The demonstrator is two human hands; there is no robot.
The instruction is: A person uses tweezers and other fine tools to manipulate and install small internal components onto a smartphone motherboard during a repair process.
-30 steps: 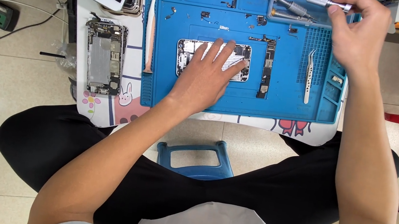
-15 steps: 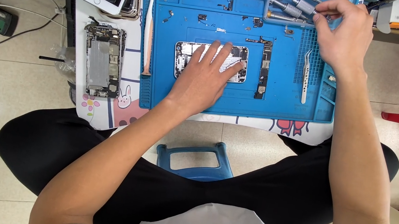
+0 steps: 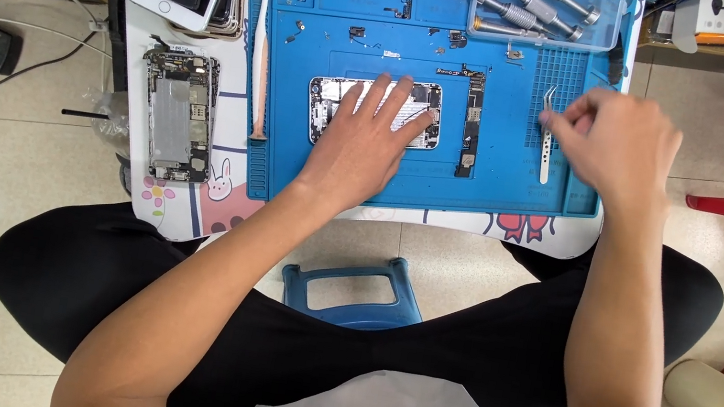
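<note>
Head view: left hand [image 3: 361, 145] lies flat, fingers spread, on opened phone [image 3: 339, 103]; right hand [image 3: 618, 143] pinches tweezers [image 3: 545, 155].

Two opened phone housings [image 3: 375, 111] [image 3: 177, 114], one blue work mat [image 3: 490, 187], one pair of tweezers [image 3: 545, 145], one logic board [image 3: 470, 122].

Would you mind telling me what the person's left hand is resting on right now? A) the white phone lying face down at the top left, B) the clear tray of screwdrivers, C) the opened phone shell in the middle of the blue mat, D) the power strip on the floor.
C: the left hand lies flat, fingers spread, on the opened phone shell in the middle of the blue mat.
</note>
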